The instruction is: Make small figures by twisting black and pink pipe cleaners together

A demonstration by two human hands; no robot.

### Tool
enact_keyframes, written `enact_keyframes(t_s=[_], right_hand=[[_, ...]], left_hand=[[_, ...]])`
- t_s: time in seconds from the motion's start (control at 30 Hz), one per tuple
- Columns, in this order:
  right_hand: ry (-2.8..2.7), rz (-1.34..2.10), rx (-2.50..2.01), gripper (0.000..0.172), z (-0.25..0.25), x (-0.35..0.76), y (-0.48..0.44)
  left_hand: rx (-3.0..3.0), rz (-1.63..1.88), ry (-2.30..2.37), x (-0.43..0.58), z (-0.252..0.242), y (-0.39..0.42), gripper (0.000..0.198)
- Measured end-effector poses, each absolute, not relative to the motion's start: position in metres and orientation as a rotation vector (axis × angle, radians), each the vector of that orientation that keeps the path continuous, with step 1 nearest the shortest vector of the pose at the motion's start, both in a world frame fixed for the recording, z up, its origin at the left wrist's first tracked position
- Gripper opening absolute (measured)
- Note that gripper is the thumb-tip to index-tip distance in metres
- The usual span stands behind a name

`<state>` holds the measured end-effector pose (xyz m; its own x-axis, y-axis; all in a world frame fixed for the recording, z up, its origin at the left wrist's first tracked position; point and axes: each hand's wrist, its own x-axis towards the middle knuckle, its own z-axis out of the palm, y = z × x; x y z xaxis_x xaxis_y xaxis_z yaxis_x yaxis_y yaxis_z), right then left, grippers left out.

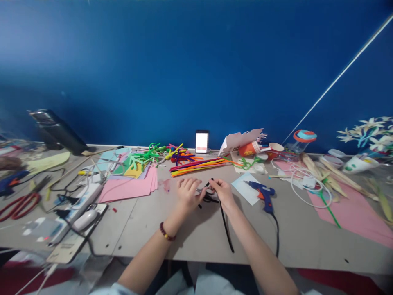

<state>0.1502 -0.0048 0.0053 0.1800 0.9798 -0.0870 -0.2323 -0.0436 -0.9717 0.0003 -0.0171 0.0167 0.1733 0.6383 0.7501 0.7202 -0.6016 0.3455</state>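
My left hand [188,193] and my right hand [223,191] meet over the middle of the grey table [172,233], fingers pinched on a black pipe cleaner [226,229]. Its twisted end sits between the two hands; its long tail runs toward me along my right forearm. A small grey piece shows between the fingers, too small to name. A bead bracelet [166,233] circles my left wrist.
A blue glue gun [263,193] lies right of my hands on a pale card. Coloured pipe cleaners [196,164] and pink paper [129,187] lie behind. Red scissors [19,205], a power strip [84,196] and cables sit left; paper cups [254,148] and white cord right.
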Motion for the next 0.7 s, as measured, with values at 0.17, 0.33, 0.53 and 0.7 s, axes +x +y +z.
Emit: enact_keyframes(t_s=[0.17, 0.33, 0.53, 0.7], right_hand=[[-0.859, 1.286, -1.183, 0.039, 0.005, 0.148, -0.005], [-0.897, 1.239, -1.221, 0.04, 0.006, 0.15, -0.005], [-0.918, 1.291, -1.225, 0.038, 0.006, 0.15, -0.005], [-0.977, 1.378, -1.198, 0.037, 0.007, 0.152, -0.005]], left_hand=[[-2.456, -1.114, -1.252, 0.009, 0.006, -0.019, 0.013], [-2.621, -1.053, -1.379, 0.006, 0.009, -0.019, 0.016], [-2.656, -1.21, -1.591, 0.006, 0.014, -0.017, 0.024], [-2.744, -1.511, -1.831, 0.007, 0.016, -0.016, 0.022]])
